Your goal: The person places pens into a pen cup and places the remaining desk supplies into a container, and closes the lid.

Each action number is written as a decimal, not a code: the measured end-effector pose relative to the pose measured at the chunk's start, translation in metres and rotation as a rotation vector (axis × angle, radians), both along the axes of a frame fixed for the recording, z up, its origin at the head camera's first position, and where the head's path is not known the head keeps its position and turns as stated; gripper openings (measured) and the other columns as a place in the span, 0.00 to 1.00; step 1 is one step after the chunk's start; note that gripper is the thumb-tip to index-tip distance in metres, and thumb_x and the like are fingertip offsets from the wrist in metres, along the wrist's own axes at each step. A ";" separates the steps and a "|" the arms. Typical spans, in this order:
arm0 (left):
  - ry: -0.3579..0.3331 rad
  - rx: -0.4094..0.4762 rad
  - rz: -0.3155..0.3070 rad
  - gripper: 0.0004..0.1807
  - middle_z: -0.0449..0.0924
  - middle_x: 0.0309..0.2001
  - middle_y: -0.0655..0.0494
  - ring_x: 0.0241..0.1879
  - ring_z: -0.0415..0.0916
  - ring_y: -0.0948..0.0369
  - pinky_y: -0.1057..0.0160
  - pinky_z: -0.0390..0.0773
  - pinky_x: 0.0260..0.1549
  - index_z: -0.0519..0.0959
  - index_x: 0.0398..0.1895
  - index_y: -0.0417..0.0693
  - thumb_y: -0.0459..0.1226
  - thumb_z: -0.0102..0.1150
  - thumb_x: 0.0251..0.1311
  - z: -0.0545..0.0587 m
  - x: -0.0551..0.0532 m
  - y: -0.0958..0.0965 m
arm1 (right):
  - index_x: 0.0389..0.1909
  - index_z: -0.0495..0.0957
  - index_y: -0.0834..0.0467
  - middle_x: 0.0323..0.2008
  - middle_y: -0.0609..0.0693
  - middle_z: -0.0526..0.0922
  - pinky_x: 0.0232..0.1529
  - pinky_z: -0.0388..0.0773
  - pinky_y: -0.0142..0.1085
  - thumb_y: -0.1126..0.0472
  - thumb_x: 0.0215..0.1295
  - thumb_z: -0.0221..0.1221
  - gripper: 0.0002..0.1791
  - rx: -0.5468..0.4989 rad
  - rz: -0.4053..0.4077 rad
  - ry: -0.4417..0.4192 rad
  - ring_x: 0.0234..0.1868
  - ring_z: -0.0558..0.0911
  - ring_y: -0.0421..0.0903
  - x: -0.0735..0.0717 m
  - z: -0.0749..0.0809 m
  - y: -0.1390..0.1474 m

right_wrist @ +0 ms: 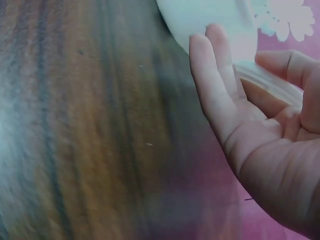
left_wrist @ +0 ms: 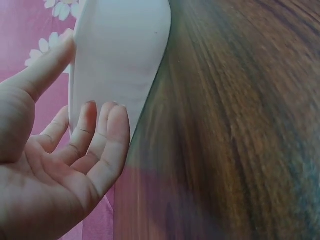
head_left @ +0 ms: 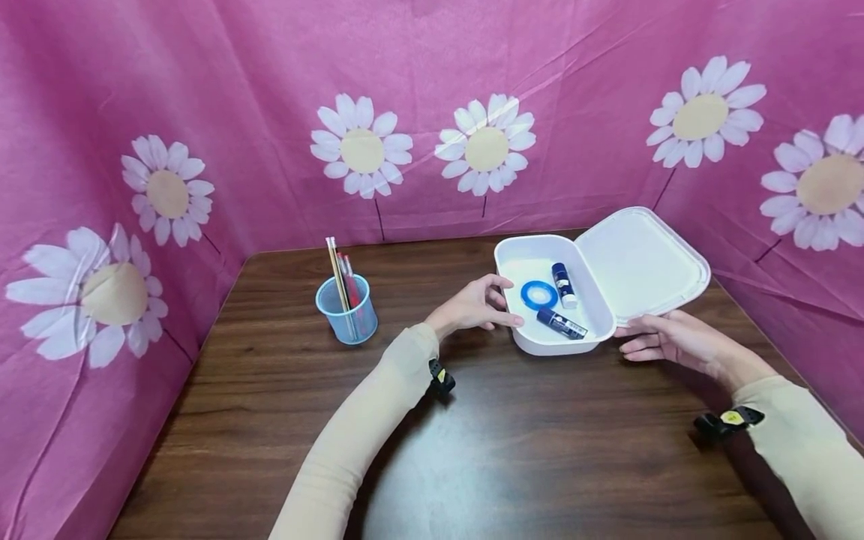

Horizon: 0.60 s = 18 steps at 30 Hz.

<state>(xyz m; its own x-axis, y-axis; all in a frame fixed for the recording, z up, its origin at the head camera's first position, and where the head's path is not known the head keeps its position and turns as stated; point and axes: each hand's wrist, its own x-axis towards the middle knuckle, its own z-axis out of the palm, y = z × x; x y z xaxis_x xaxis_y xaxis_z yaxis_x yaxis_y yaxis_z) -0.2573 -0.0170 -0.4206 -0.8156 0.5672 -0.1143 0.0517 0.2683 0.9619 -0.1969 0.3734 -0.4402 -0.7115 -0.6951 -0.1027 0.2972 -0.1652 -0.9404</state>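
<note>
A white plastic box [head_left: 555,346] stands at the back right with its hinged lid [head_left: 644,266] folded out to the right. Inside lie two dark blue glue sticks [head_left: 562,325] and a blue ring-shaped roll of tape [head_left: 539,295]. At the box's left side is my left hand [head_left: 475,304], thumb tip against the rim and loosely bent fingers along the outer wall [left_wrist: 120,55]. My right hand [head_left: 682,343] touches the front right corner, by the hinge. Two of its fingers [right_wrist: 207,65] stretch along the wall, and the thumb lies near the rim.
A light blue mesh pen cup [head_left: 351,322] holding several pencils or brushes [head_left: 340,277] stands on the wooden table [head_left: 445,465], left of the box. Behind the table and at both sides hangs a pink cloth [head_left: 270,90] with white daisies.
</note>
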 end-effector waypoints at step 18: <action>0.423 -0.022 0.055 0.29 0.76 0.56 0.54 0.51 0.78 0.55 0.66 0.79 0.46 0.76 0.63 0.48 0.43 0.73 0.60 0.036 0.011 0.013 | 0.59 0.71 0.73 0.58 0.67 0.80 0.57 0.77 0.50 0.74 0.81 0.31 0.21 -0.208 -0.212 0.042 0.57 0.81 0.63 0.011 0.061 -0.009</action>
<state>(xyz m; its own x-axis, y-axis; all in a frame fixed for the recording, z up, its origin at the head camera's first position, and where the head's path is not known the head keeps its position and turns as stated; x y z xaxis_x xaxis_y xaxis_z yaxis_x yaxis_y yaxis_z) -0.2465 -0.0042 -0.3850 -0.8220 0.5231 0.2253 0.4261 0.3023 0.8527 -0.1855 0.3640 -0.3789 -0.8435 -0.5339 0.0586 0.1973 -0.4094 -0.8907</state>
